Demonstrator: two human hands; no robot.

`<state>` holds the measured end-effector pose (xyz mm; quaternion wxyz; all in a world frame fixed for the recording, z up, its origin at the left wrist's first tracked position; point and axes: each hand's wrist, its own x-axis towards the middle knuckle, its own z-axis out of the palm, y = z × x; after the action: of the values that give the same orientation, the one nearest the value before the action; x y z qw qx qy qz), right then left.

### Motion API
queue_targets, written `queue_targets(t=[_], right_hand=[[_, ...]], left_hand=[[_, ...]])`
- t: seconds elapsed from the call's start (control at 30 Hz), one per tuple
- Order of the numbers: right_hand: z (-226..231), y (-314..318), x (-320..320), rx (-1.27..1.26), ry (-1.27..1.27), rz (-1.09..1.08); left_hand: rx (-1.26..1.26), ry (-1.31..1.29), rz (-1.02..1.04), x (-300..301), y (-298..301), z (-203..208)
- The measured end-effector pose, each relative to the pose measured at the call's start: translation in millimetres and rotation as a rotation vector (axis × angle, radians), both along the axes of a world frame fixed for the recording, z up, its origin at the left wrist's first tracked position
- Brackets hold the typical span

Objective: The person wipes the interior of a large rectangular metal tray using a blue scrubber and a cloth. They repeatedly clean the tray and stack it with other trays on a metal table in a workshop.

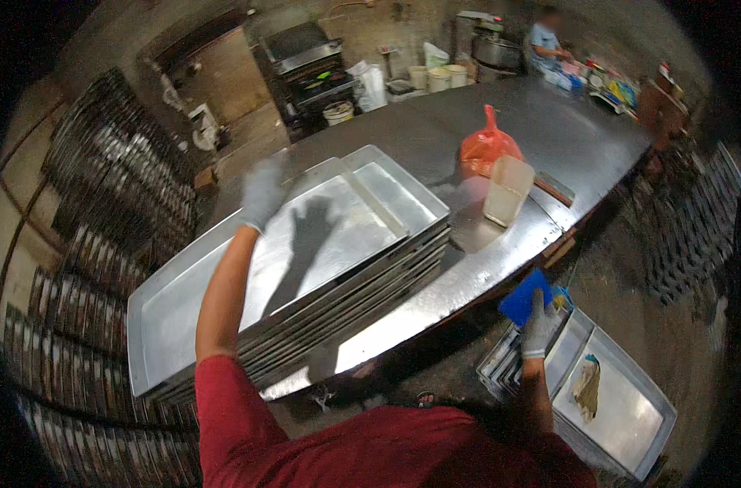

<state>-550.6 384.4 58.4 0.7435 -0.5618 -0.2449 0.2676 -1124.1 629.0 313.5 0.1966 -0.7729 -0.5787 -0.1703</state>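
A tall stack of shallow metal baking trays [163, 325] stands on the table, the top one bare, with a divider bar [374, 199] across it. Over its far edge hovers my left hand [263, 193] in a light grey glove, blurred, its fingers stretched out and nothing in them. Its shadow falls on the top tray. Low on the right, my right hand [537, 332], also gloved, grips a flat blue scraper [523, 299]. Beneath that hand is a lower stack of trays [630, 423], with a stained cloth [586, 389] lying in the top one.
The long metal table [386, 134] carries a red plastic bag [486, 146], a translucent container [508, 191] and a brush-like block [554, 189]. Racks of stacked trays [102, 171] line the left. Buckets [439, 79] stand behind; another person [545, 45] works at the far end.
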Motion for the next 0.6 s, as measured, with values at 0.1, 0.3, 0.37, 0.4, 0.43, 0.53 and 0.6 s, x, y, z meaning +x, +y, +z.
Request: queue_targets(t=[0.1,0.3,0.37,0.4,0.43,0.53,0.6], right_hand=[[-34,-75,26,-0.488,-0.244,0.038],[-178,-293,114,-0.659,-0.218,-0.278],[-206,-298,128,-0.626,-0.181,-0.294],[-211,-308,132,-0.632,-0.214,-0.262],[-214,-315,126,-0.678,-0.232,-0.238],[-200,-315,124,-0.863,-0.256,-0.285],[-176,-319,114,-0.791,-0.291,-0.291]], left_hand=[[-0.066,-0.12,0.424,-94,58,-24],[-0.589,0.126,0.296,35,120,-45],[-0.152,-0.15,-0.057,49,148,-50],[-0.175,-0.125,0.028,53,165,-56],[-0.196,-0.093,0.111,57,180,-58],[-0.239,-0.1,0.32,68,227,-78],[-0.331,-0.004,0.353,76,250,-95]])
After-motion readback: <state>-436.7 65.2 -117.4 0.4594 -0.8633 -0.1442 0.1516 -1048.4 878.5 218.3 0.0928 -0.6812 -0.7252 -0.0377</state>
